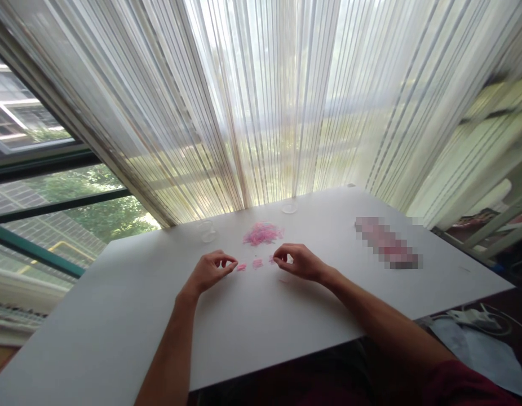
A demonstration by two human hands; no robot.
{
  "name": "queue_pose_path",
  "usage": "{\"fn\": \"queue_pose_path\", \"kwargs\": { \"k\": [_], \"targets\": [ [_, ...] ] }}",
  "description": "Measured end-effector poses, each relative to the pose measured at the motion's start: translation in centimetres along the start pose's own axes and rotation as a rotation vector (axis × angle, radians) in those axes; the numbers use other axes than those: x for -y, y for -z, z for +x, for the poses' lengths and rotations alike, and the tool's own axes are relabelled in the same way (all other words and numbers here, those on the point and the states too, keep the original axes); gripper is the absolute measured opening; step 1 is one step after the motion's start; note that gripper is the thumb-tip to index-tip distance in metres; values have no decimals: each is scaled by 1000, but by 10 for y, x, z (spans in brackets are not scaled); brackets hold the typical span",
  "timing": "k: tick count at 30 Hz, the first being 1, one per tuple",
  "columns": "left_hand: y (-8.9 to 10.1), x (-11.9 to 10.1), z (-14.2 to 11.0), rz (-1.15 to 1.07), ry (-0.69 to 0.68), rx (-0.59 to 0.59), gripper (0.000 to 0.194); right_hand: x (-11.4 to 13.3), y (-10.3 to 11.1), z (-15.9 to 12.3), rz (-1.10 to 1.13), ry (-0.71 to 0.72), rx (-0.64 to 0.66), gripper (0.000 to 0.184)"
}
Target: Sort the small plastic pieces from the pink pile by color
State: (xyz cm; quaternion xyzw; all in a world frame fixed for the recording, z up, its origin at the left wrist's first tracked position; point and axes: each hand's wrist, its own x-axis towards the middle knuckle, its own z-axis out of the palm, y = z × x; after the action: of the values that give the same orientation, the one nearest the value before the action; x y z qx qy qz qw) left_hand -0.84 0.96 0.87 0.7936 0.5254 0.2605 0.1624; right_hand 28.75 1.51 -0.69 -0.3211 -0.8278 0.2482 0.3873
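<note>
Single head-worn view, facing forward and down, table at middle range, edges perhaps slightly stretched

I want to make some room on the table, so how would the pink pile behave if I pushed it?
The pile would probably spread rather than slide as one, since it looks like many thin, loose pieces. It is likely light, being low and made of such slender bits. Some might stray, as its edge is ragged.
</note>
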Motion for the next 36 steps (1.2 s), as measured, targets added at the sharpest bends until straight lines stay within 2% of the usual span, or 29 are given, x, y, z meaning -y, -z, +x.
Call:
{"fn": "queue_pose_path", "kwargs": {
  "k": [4,10,12,17,24,31,33,36],
  "targets": [
    [-2,-1,-2,13,-22,4,25,0,8,-1,-17,-23,85,9],
    [-11,-6,-4,7,-58,-56,22,12,20,-6,-109,-100,390,9],
    [-18,-8,-3,11,-79,-70,20,17,20,-7,-142,-94,431,9],
    [-29,-15,-2,40,-111,-58,20,18,13,-7,-221,-58,440,8],
    [-30,-17,-3,65,-121,-54,18,17,5,-6,-314,-38,432,11],
    [-30,-18,-3,67,-126,-68,17,7,13,-7,-218,-9,283,8],
    [-30,-18,-3,72,-127,-70,18,6,17,-7,-214,-35,314,7],
    [-31,-17,-3,71,-128,-69,19,9,19,-7,-228,-72,436,4]
  ]
}}
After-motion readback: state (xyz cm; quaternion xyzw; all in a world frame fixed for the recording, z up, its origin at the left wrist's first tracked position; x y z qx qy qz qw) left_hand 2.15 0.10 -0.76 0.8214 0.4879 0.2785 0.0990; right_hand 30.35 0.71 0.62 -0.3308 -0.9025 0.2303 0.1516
